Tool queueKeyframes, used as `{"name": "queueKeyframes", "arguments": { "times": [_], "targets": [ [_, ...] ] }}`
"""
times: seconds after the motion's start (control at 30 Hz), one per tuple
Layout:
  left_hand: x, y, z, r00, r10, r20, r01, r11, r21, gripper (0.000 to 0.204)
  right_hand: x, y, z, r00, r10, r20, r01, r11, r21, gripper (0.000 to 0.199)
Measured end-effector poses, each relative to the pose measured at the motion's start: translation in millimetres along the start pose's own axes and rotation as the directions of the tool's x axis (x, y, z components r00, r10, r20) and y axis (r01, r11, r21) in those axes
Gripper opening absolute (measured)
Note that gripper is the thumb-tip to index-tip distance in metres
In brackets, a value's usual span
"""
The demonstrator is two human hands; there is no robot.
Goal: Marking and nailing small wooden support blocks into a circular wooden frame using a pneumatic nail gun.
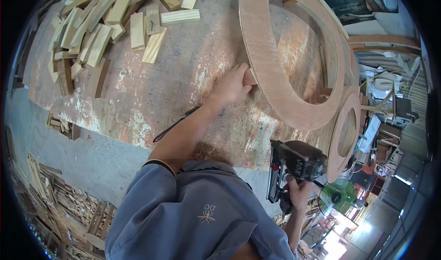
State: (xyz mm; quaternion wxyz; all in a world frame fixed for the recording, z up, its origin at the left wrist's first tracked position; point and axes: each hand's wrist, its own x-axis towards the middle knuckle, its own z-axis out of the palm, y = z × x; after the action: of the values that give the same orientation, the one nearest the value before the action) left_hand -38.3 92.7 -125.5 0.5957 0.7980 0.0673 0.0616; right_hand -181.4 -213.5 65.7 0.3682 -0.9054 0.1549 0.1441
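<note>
A large oval plywood ring (294, 99) stands tilted over the workbench, raised off its top. At the ring's left edge, my left hand (233, 84) is closed on a small wood block (249, 78), which is partly hidden by the fingers and the ring. My right hand (298, 192) grips the handle of a black nail gun (301, 161), held off the bench's near edge, apart from the ring. Through the ring's opening, more wooden pieces (324, 92) show underneath.
Many short wood blocks (96, 34) lie heaped on the far left of the scuffed workbench (183, 53). More plywood rings (337, 159) lean at the right. A green fan (340, 196) stands beyond my right hand. Wood offcuts (69, 195) cover the floor at lower left.
</note>
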Motion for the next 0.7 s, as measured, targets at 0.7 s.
{"name": "queueKeyframes", "arguments": {
  "times": [0.7],
  "targets": [
    [16.1, -14.5, 1.1, 0.977, 0.137, 0.162, -0.123, 0.988, -0.097, 0.071, 60.0, -165.2, 14.6, 0.955, -0.238, 0.179, 0.235, 0.971, 0.039, 0.028]
  ]
}}
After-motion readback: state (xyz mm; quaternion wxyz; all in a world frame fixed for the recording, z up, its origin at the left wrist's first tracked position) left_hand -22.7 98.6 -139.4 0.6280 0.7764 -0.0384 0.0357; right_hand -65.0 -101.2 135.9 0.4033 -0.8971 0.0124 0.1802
